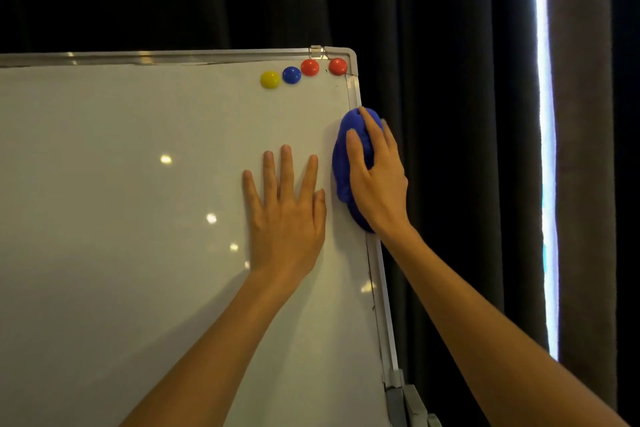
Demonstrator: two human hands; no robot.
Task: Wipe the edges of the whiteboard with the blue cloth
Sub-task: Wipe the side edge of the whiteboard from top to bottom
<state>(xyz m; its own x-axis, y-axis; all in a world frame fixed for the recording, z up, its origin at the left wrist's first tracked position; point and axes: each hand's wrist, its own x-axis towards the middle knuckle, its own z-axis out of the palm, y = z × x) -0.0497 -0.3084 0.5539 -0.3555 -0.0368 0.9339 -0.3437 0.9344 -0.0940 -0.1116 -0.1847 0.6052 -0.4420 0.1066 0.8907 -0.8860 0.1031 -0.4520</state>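
The whiteboard (121, 184) fills the left and middle of the view, with a silver frame along its top and right edges. My right hand (379, 180) grips a bunched blue cloth (341, 163) and presses it against the right edge of the frame, a little below the top right corner. My left hand (285, 211) lies flat on the board surface with fingers spread, just left of the cloth, holding nothing. The cloth hides a stretch of the right frame edge.
Round magnets sit in a row near the top right corner: yellow (270, 80), blue (291, 75) and two red (310, 67). Dark curtains (450, 114) hang behind and to the right, with a bright strip of light (547, 149). A grey bracket (396, 388) sits low on the right edge.
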